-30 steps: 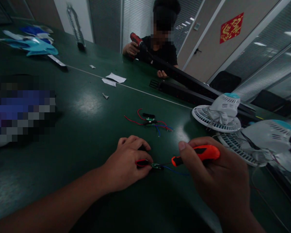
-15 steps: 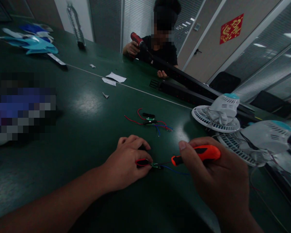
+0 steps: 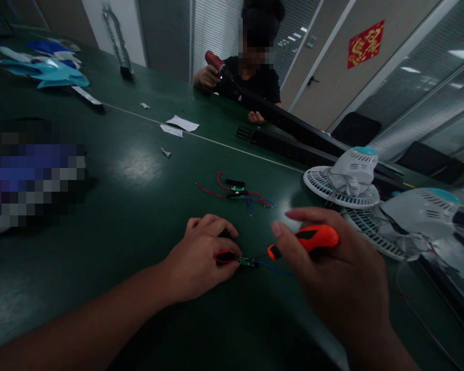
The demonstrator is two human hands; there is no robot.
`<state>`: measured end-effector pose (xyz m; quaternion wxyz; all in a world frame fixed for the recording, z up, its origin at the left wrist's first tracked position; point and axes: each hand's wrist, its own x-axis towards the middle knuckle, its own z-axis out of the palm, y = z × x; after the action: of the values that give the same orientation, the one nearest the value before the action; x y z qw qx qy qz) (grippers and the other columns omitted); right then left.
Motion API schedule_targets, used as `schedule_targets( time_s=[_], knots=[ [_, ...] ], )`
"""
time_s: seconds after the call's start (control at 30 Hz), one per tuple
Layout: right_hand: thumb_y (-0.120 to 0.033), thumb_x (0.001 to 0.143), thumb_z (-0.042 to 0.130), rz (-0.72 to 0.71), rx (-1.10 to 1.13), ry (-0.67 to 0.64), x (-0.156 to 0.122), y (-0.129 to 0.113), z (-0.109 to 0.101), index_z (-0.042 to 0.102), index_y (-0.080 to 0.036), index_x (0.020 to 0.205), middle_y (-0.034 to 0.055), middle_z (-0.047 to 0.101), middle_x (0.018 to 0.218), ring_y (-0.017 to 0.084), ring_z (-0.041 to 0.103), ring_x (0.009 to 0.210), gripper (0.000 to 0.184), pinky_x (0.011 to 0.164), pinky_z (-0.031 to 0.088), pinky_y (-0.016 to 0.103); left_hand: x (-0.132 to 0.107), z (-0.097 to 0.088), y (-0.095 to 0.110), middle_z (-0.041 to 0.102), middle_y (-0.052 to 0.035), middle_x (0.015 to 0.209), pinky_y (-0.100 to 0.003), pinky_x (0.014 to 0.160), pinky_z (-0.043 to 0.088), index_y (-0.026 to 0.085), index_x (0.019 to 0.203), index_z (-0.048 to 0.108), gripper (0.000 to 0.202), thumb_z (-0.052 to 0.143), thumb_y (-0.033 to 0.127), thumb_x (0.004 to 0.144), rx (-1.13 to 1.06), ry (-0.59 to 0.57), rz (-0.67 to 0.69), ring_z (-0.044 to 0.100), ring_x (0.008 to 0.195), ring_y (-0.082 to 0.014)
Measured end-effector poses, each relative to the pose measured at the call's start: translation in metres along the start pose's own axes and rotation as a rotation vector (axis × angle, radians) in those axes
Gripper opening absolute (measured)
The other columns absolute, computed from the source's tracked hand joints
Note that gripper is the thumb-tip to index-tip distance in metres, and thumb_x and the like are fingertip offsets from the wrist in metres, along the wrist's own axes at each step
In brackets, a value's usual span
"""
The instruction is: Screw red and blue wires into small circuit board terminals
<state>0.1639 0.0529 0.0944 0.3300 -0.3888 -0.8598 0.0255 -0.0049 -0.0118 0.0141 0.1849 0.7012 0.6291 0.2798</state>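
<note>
My left hand (image 3: 203, 257) rests on the dark green table, its thumb and fingers pinching a small green circuit board (image 3: 247, 262) with red and blue wires. In my right hand (image 3: 344, 278) is a screwdriver (image 3: 319, 238) with an orange and black handle. Its thin shaft points left, and the tip is at or very near the board; whether they touch I cannot tell. A blue wire (image 3: 272, 267) runs from the board toward my right hand. Beyond my hands lie more small boards (image 3: 237, 194) with red and blue wires.
White fan-like units (image 3: 344, 180) with round grilles stand at the right. Across the table a person holds a red power drill (image 3: 215, 63) against a long black bar (image 3: 286, 116). Paper scraps (image 3: 183, 123), a plastic bottle (image 3: 118, 44) and light-blue material (image 3: 58, 72) lie farther back.
My right hand has shifted slightly left with the screwdriver, and its index finger has lifted off the handle. My left hand keeps its pinch on the board. The view has moved a little.
</note>
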Motion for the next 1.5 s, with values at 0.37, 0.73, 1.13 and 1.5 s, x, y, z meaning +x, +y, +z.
schedule_targets(
  time_s=[0.37,0.73,1.13,1.5],
  knots=[
    [-0.057,0.093,0.027,-0.094,-0.336,-0.288,0.025,-0.025,-0.020,0.059,-0.023,0.060,-0.0018,0.044,0.040,0.016,0.042,0.036,0.058,0.042,0.018,0.029,0.000,-0.002,-0.002,0.061,-0.0026,0.118,-0.046,0.090,0.034,0.029,0.094,0.073,0.016,0.065,0.028,0.079,0.070,-0.034,-0.001,0.048,0.111,-0.0274],
    [-0.037,0.087,0.053,-0.236,-0.329,-0.409,0.044,-0.029,-0.021,0.067,-0.017,0.059,0.0065,0.063,0.051,0.020,0.059,0.049,0.038,0.042,0.020,0.028,0.000,-0.005,-0.005,0.062,-0.0014,0.112,-0.047,0.092,0.036,0.028,0.090,0.073,0.012,0.066,0.028,0.080,0.074,-0.056,0.022,0.051,0.109,-0.0253],
    [-0.026,0.088,0.052,-0.316,-0.265,-0.475,0.047,-0.029,-0.019,0.069,-0.015,0.067,0.0061,0.066,0.060,0.018,0.056,0.051,0.029,0.045,0.025,0.029,0.000,-0.005,-0.004,0.062,-0.0017,0.116,-0.049,0.093,0.033,0.029,0.095,0.072,0.016,0.063,0.027,0.083,0.109,-0.076,0.041,0.048,0.113,-0.0275],
    [-0.027,0.088,0.051,-0.297,-0.248,-0.499,0.051,-0.028,-0.019,0.068,-0.012,0.070,0.0078,0.065,0.059,0.019,0.057,0.052,0.029,0.047,0.028,0.028,0.001,-0.006,-0.004,0.061,-0.0018,0.114,-0.050,0.092,0.033,0.029,0.094,0.072,0.015,0.061,0.028,0.083,0.097,-0.084,0.042,0.048,0.113,-0.0282]
  ],
)
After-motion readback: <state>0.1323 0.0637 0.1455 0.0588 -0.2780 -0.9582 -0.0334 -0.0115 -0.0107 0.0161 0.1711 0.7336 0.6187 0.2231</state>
